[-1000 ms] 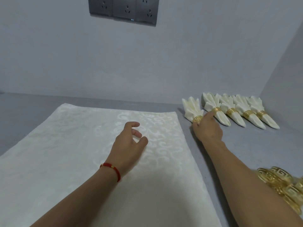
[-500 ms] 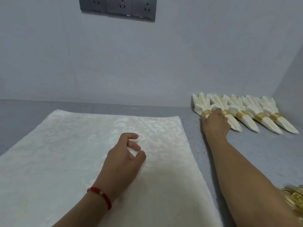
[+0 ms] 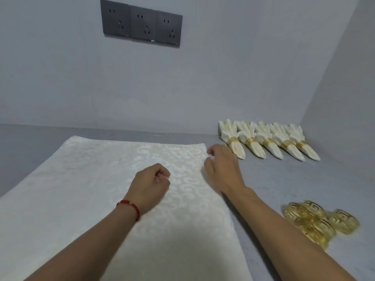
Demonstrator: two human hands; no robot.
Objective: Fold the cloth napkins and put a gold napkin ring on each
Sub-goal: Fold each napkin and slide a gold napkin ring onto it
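A person's hands work over a cream damask napkin (image 3: 113,191) spread flat on a grey counter (image 3: 284,183), its far edge running parallel to the wall and its long axis stretching from that edge back toward the camera. The left hand (image 3: 150,185), a red cord bracelet (image 3: 129,207) at the wrist, sits over the middle of the cloth with fingers curled in on themselves, gripping nothing. The right hand (image 3: 221,169) hangs at the napkin's far right corner, fingers loosely bent; whether the fingertips touch the hem cannot be told from this angle.

Against the back right corner, five finished napkins (image 3: 267,138) lie side by side in a row, each cinched by a gold band, fanned tops toward the wall and tapered tails pointing forward and to the right. A heap of loose gold napkin rings (image 3: 318,220) waits near the right forearm, blurred in the frame.

The flat napkin looks light, soft and limp, likely to sag and slide on the smooth counter, so corners and hems are the sensible holds. The rings appear rigid and openwork, probably easiest taken by the rim. Three grey wall sockets (image 3: 142,23) are mounted above.
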